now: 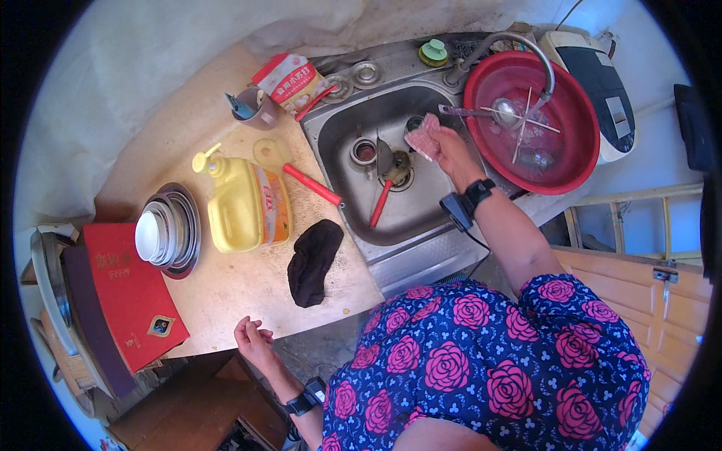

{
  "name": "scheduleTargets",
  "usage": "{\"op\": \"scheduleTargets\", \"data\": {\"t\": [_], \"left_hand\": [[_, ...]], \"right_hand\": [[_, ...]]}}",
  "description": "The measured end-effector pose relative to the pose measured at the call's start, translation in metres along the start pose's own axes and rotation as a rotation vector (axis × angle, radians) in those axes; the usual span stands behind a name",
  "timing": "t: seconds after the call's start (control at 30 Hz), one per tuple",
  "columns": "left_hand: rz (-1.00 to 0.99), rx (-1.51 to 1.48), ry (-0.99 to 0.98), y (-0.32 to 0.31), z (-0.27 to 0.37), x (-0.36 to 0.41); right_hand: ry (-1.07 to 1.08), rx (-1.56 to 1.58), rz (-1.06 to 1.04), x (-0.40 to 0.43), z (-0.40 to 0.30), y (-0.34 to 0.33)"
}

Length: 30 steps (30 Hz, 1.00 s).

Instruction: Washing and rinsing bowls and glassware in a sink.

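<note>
A pink cloth (424, 137) is gripped in my right hand (451, 151) over the right side of the stainless steel sink (361, 217). Just behind the cloth is a dark round item, partly hidden. Within the basin lie a small metal cup (364, 151) and a red-handled brush (382, 200), its bristles near the drain. My left hand (254, 340) hangs by the counter's front edge, loosely curled and holding nothing. On the counter (225, 299), a crumpled black cloth (315, 264) lies between that hand and the sink.
A red basin (586, 144) right of the sink holds water, a ladle (505, 111) and chopsticks, under the curved faucet (524, 38). Left of the sink are a yellow pump jug (234, 220), stacked bowls (175, 225), a red box (127, 282) and a red-handled strainer (313, 185).
</note>
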<state>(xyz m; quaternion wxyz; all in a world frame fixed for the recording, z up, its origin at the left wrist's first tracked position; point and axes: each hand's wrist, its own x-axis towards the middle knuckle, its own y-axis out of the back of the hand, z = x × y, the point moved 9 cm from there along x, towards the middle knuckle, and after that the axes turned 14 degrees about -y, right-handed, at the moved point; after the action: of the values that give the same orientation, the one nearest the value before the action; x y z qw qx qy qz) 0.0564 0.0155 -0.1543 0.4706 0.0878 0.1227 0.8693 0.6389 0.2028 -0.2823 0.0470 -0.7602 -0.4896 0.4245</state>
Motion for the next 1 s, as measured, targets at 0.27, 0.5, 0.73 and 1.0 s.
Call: {"op": "scheduleTargets", "data": {"t": [0.27,0.5,0.73,1.0], "left_hand": [[-0.008,-0.023,0.048,0.001,-0.011,-0.011],[-0.128,-0.106,0.071,-0.027,-0.005,-0.011],[-0.242,-0.075,0.125,-0.038,-0.008,-0.012],[-0.316,-0.048,0.221,-0.033,-0.017,-0.024]], "right_hand": [[0.053,-0.086,0.079,-0.065,-0.005,-0.015],[0.224,-0.265,0.207,-0.050,-0.092,0.048],[0.293,-1.606,0.397,0.006,-0.085,0.071],[0.066,-1.970,0.545,0.022,-0.079,0.102]]}}
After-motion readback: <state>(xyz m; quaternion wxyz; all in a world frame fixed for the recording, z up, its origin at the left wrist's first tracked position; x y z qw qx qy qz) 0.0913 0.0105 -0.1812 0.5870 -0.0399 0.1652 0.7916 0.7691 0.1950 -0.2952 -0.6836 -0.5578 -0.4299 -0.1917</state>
